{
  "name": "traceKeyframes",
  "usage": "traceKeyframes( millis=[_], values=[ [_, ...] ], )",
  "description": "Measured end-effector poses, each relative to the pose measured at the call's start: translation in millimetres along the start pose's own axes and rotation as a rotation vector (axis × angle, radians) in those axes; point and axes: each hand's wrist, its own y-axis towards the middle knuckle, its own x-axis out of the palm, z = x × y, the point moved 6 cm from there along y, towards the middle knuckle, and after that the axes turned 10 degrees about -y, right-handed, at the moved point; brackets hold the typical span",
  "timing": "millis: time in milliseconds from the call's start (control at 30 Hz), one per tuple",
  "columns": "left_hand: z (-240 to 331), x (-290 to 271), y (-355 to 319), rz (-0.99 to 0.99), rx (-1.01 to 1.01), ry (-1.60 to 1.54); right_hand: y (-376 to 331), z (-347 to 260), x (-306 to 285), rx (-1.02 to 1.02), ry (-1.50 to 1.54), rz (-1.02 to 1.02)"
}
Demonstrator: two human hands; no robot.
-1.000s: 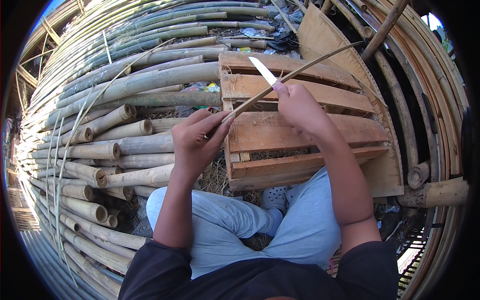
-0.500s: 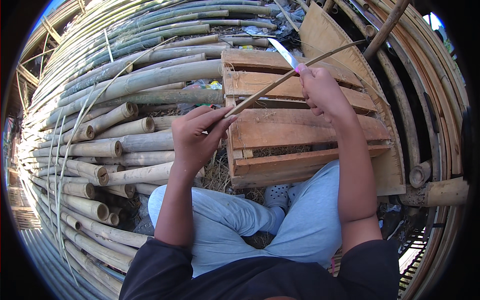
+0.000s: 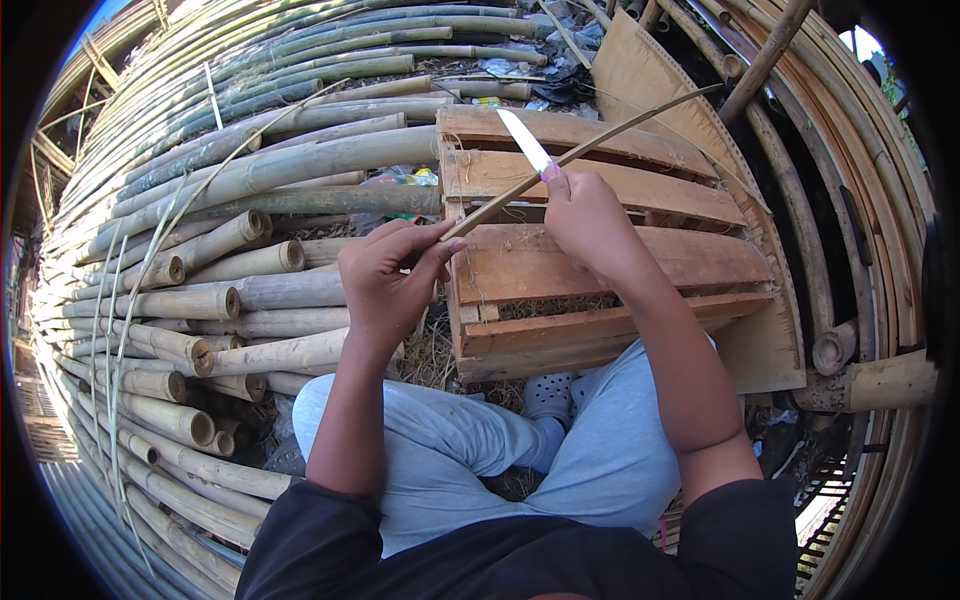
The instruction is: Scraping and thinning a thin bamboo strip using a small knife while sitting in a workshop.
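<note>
My left hand (image 3: 392,262) pinches the near end of a thin bamboo strip (image 3: 510,196) between thumb and fingers. The strip slants up and away to the right over a slatted wooden crate (image 3: 610,250). In my right hand (image 3: 590,215) is a knife (image 3: 524,138), its bright blade pointing up and to the left. The blade's lower part lies against the strip, near the middle of its length. My right fingers close round the handle, which is mostly hidden; a bit of pink shows by the thumb.
Stacked bamboo poles (image 3: 290,175) fill the left side, their cut ends facing the crate. Several thin strips (image 3: 165,235) lie over them. A curved brown board (image 3: 640,70) stands behind the crate, with long wooden lengths (image 3: 850,120) at right. My crossed legs (image 3: 430,420) are close below.
My right hand with the knife has slid along the strip toward my left hand, down and to the left. The left hand holds nearly the same place.
</note>
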Motion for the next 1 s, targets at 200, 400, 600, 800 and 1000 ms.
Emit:
traceKeyframes(
  millis=[200,400,600,800,1000],
  values=[
    [-12.3,1.1,-2.0,0.061,-0.028,-0.012,8.8,1.0,1.6,0.01,0.049,0.019],
    [-4.2,2.9,1.6,0.054,-0.074,-0.054,1.9,4.0,5.5,0.055,0.017,-0.1],
    [-18.5,-4.8,-3.9,0.086,-0.113,-0.134,3.7,4.8,15.0,0.062,0.033,-0.162],
    [-14.8,-1.4,-5.8,0.077,-0.115,-0.163,-7.9,-14.6,18.2,-0.29,-0.18,0.174],
    [-4.4,2.2,-1.8,0.06,-0.12,-0.01,-6.3,-6.2,29.1,-0.174,-0.068,0.066]
  ],
)
